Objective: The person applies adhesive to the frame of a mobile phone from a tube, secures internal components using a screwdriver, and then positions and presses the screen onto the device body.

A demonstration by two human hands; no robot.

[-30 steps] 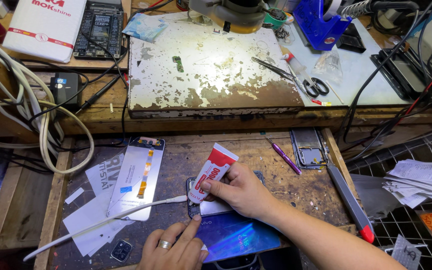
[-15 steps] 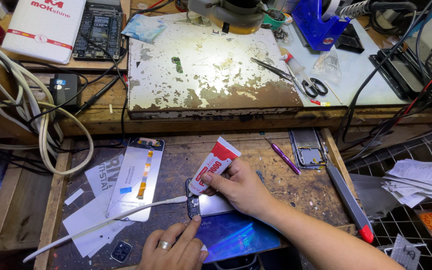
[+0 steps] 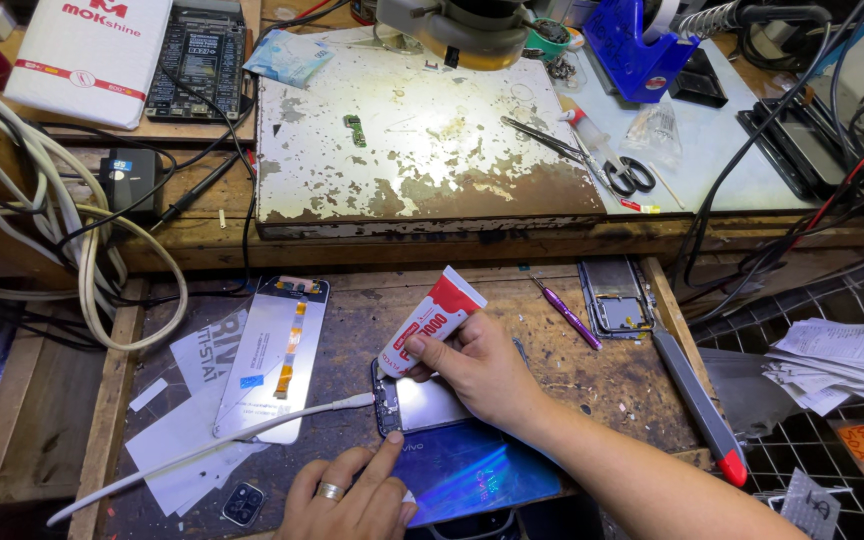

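Note:
My right hand (image 3: 474, 368) grips a red and white glue tube (image 3: 430, 320), its nozzle pointing down at the top left corner of an open phone frame (image 3: 422, 405) on the wooden work tray. My left hand (image 3: 352, 492), with a ring on one finger, rests at the tray's near edge, its index finger pressing the phone's left edge. A shiny blue back cover (image 3: 472, 470) lies just below the frame. A white cable (image 3: 212, 445) runs from the phone's corner to the lower left.
A phone screen panel with a ribbon cable (image 3: 274, 358) lies left of the phone on white paper scraps. A purple tool (image 3: 567, 315), a metal phone part (image 3: 614, 297) and a red-tipped grey knife (image 3: 700, 405) sit to the right. Above is a worn metal plate (image 3: 422, 150) with scissors (image 3: 617, 170).
The glue tube has tilted more upright and its nozzle has moved to the phone's top left corner. My left index finger has slid up to the phone's edge.

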